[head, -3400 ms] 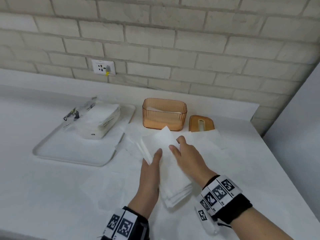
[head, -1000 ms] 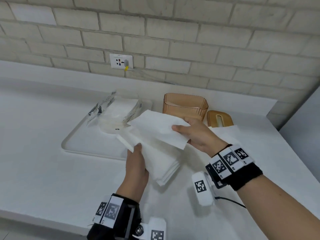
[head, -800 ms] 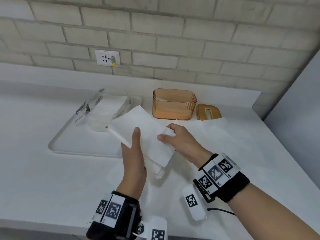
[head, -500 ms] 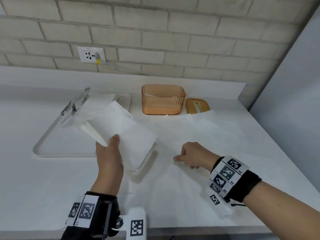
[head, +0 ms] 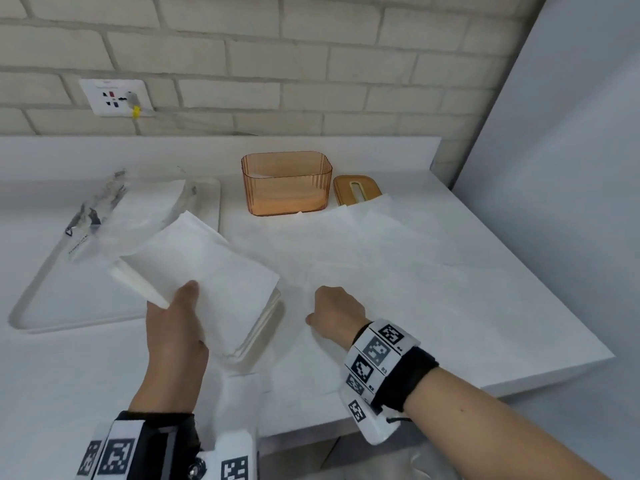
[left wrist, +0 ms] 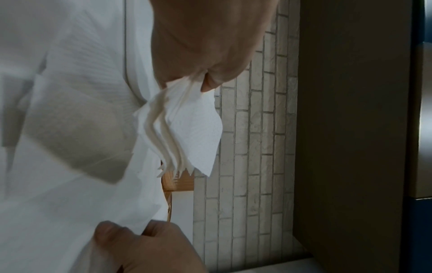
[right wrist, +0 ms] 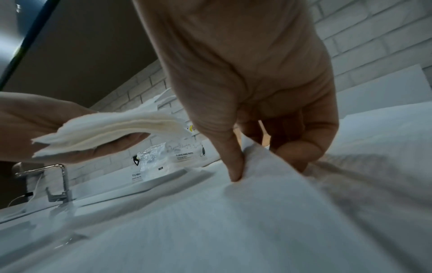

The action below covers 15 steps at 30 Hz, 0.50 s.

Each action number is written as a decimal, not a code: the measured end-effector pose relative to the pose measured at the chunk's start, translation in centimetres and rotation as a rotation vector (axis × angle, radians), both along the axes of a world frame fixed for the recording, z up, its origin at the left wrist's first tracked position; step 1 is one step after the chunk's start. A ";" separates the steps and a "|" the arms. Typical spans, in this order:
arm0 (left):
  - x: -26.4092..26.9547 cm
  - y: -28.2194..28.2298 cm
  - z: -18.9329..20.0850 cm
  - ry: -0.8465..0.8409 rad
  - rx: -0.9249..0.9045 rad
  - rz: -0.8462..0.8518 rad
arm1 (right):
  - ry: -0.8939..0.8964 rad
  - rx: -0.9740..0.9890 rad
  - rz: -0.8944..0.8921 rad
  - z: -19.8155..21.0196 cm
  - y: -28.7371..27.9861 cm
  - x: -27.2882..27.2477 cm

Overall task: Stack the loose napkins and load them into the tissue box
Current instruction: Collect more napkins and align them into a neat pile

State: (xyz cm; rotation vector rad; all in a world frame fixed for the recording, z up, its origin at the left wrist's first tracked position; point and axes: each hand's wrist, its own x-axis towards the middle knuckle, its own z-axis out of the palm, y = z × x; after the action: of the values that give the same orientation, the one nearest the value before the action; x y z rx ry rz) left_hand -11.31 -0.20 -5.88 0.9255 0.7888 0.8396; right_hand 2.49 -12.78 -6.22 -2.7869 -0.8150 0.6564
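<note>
The left hand grasps a stack of white folded paper napkins, thumb on top at the stack's near-left corner, fingers beneath; the stack juts away from the grip, raised above the white countertop, toward the translucent orange plastic tissue box. That box stands open at the back of the countertop, its tan slotted lid lying just right of it. Nearer than the box, the right hand pinches the edge of a loose white napkin lying flat on the countertop, thumb and curled fingers closed on it. Left of the box, a white tray bears a clear plastic napkin package.
</note>
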 end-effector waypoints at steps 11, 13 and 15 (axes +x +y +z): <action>0.9 -1.6 0.3 0.012 -0.045 -0.064 | 0.061 0.213 -0.179 0.0 -2.3 0.3; 0.7 -1.6 0.3 0.010 -0.038 -0.063 | 0.031 0.123 -0.192 -0.2 -2.2 -0.3; 0.4 -1.5 0.3 0.005 -0.027 -0.061 | 0.000 0.074 -0.197 -0.5 -1.9 -0.7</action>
State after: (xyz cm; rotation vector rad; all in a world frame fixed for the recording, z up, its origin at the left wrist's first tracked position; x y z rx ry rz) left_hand -10.91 -1.67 -5.55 0.9235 0.7708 0.7717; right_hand 1.77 -14.72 -6.72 -2.7533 -0.5432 0.5792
